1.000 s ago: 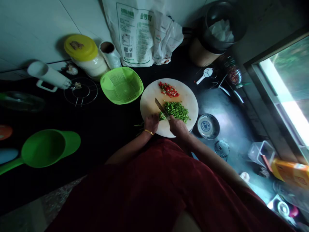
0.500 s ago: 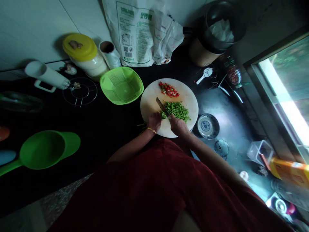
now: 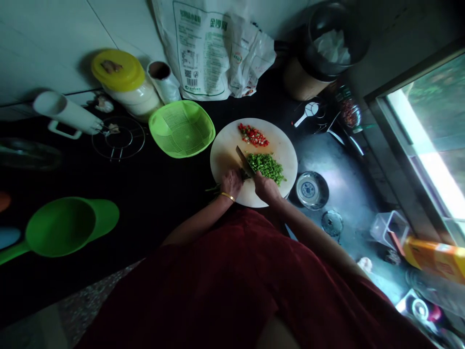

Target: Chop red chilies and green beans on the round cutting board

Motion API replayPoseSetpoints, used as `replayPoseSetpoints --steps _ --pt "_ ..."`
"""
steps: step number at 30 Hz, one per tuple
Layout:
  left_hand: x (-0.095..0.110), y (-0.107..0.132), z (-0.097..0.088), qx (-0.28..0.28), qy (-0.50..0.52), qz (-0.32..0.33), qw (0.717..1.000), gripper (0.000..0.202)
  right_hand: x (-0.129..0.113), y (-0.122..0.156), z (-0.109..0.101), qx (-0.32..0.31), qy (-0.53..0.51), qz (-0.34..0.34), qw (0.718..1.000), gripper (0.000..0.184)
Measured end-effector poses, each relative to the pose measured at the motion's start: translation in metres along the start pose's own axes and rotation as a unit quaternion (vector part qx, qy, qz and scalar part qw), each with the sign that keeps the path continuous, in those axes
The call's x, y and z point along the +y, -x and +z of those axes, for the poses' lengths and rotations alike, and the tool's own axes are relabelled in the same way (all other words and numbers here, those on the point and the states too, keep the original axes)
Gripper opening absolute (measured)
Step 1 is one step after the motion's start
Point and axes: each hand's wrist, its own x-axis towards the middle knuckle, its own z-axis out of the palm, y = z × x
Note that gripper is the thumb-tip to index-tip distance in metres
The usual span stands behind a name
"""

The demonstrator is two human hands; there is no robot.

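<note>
A round white cutting board (image 3: 227, 140) lies on the dark counter in front of me. My right hand (image 3: 268, 188) is closed round the handle of a knife (image 3: 244, 161), its blade pointing away and to the left. Just left of the blade, my left hand (image 3: 231, 182) is closed on green stalks (image 3: 213, 188), whose ends stick out past the board's left edge. Which vegetable they are I cannot tell. Chopped green pieces (image 3: 268, 167) are heaped right of the blade. Farther back on the board sits a small pile of chopped red pepper (image 3: 253, 135).
A green plastic basket (image 3: 181, 130) stands left of the board, a patterned bowl (image 3: 312, 190) close to its right. A green ladle-like scoop (image 3: 61, 227) lies at the left. Behind are a white printed bag (image 3: 203, 53) and a yellow-lidded jar (image 3: 118, 70). A white spoon (image 3: 307, 114) lies back right.
The knife blade has shifted slightly and less of the green stalks shows beside it. Both hands stay at nearly the same places on the board. The whole view has drifted slightly.
</note>
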Motion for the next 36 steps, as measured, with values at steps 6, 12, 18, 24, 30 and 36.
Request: replayPoseSetpoints --steps 6,12,18,24,30,36 --pt "0.000 0.000 -0.003 -0.012 0.023 -0.010 1.000 0.047 0.004 0.014 -0.011 -0.019 0.000 -0.005 1.000 0.030" --pt "-0.001 -0.002 0.002 0.002 0.020 -0.012 1.000 0.051 -0.004 0.002 -0.010 -0.032 0.002 -0.032 0.999 0.031" --pt "-0.002 -0.005 0.009 0.019 0.031 -0.035 0.999 0.051 -0.007 -0.013 0.010 0.002 -0.011 -0.007 1.000 0.033" --pt "0.004 -0.008 -0.002 0.023 0.017 -0.001 1.000 0.046 0.016 0.002 0.003 0.028 -0.048 0.025 0.998 0.032" --pt "0.006 -0.002 -0.022 0.028 -0.020 -0.003 0.999 0.058 0.019 0.023 -0.001 0.024 -0.050 0.025 0.998 0.032" --pt "-0.004 0.006 -0.022 0.025 -0.026 -0.019 0.999 0.063 0.011 0.020 0.001 0.007 -0.043 0.020 0.999 0.029"
